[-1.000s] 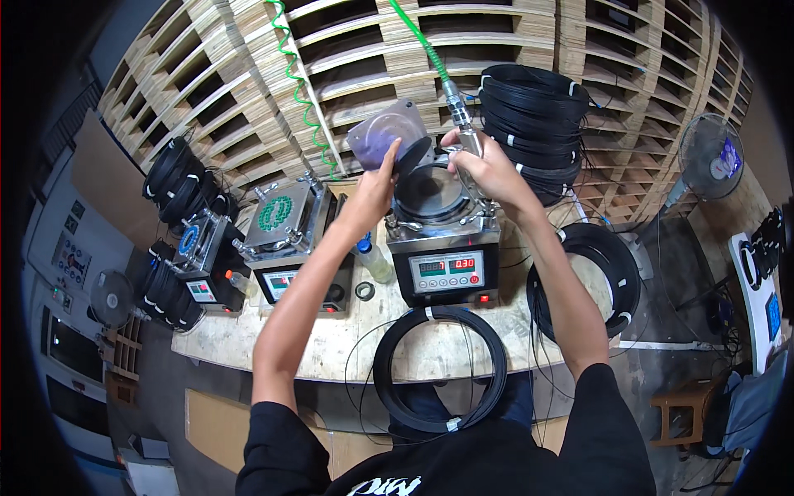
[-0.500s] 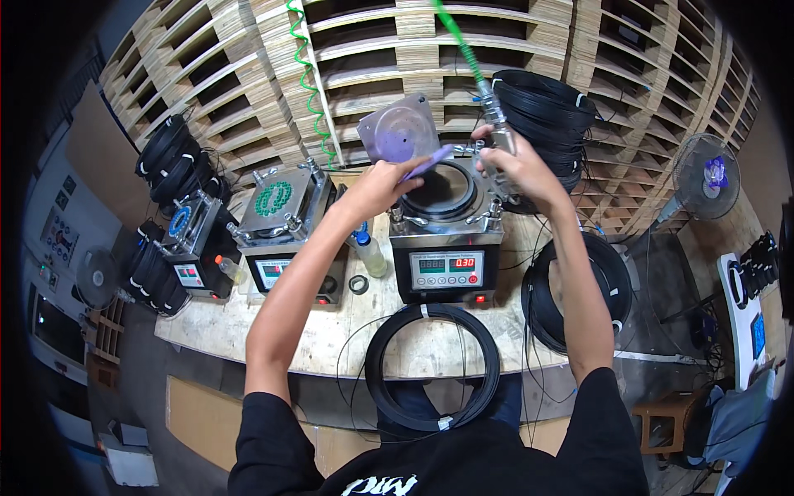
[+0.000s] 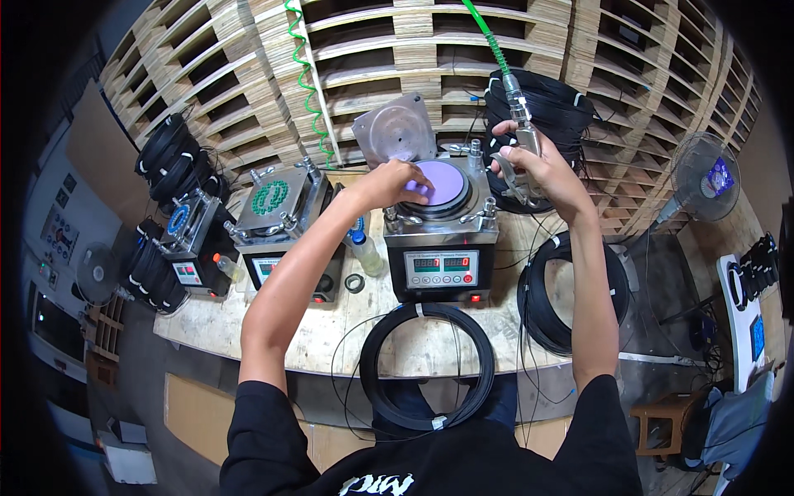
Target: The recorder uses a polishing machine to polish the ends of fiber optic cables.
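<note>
A round purple polishing film (image 3: 440,180) lies flat on the black round platen (image 3: 432,208) of the middle-right polishing machine (image 3: 442,255). Over its left part rests my left hand (image 3: 395,183), fingers apart and touching the surface. To the right of the machine, my right hand (image 3: 542,169) is raised, wrapped round a metal air blow gun (image 3: 518,103) with a green coiled hose (image 3: 494,45) running up from it. Behind the platen, a square metal plate with a round face (image 3: 397,132) leans back.
Left of it stand two similar machines, one with a green-ringed plate (image 3: 270,197), one with a blue ring (image 3: 178,220). Squeeze bottles (image 3: 369,258) stand between them. A black cable coil (image 3: 376,355) overhangs the bench front; another coil (image 3: 538,310) lies right. Pallets rise behind.
The purple film has gone from being held tilted in my left hand to lying flat on the platen. My right hand has shifted right with the blow gun. The machine's display reading differs.
</note>
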